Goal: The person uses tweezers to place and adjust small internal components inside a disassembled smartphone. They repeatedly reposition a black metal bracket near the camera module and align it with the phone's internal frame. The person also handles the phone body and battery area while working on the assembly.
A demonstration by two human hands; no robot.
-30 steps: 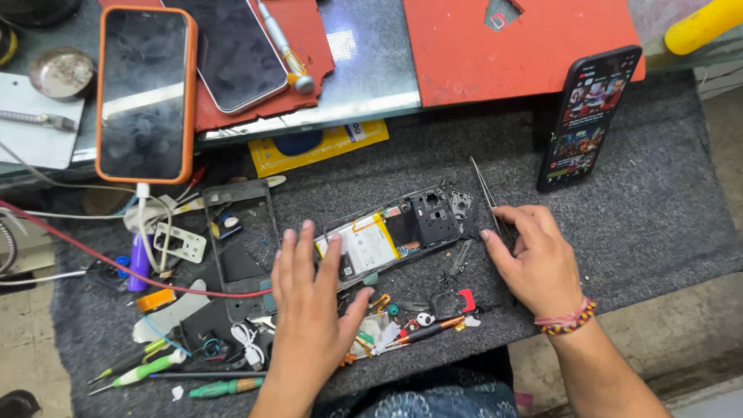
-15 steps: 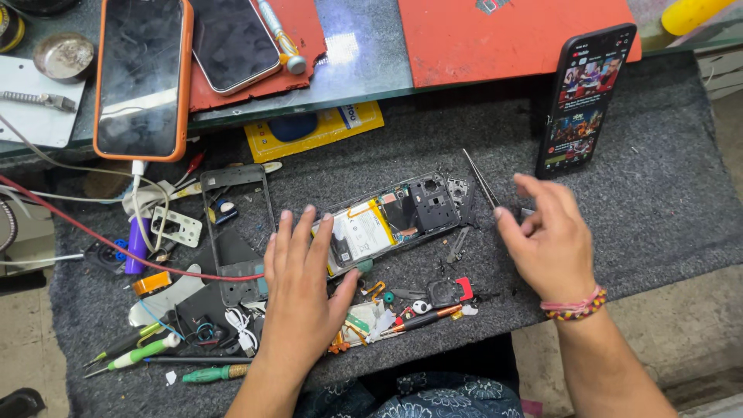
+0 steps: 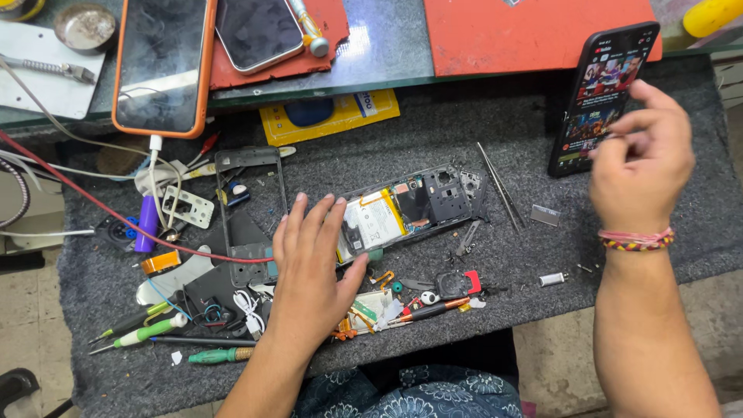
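A disassembled phone (image 3: pixel 410 205) lies back-open on the dark grey mat (image 3: pixel 464 124), its battery and circuit board showing. My left hand (image 3: pixel 313 267) rests flat on its left end, fingers spread, holding nothing. My right hand (image 3: pixel 642 162) is lifted to the right, fingers loosely curled, its fingertips at the edge of a black phone (image 3: pixel 600 85) that stands propped with a lit screen. Thin tweezers (image 3: pixel 499 193) lie on the mat between the open phone and my right hand. A small metal plate (image 3: pixel 545 216) lies beside them.
A phone in an orange case (image 3: pixel 162 62) and another phone (image 3: pixel 255 27) lie on the raised shelf at the back, beside a red mat (image 3: pixel 534 31). Screwdrivers (image 3: pixel 147 333), cables, a black phone frame (image 3: pixel 248 209) and small parts crowd the mat's left and front. A yellow packet (image 3: pixel 329 116) sits under the shelf.
My right hand has left the tweezers on the mat and risen to the right, up to the propped phone. My left hand stays on the open phone.
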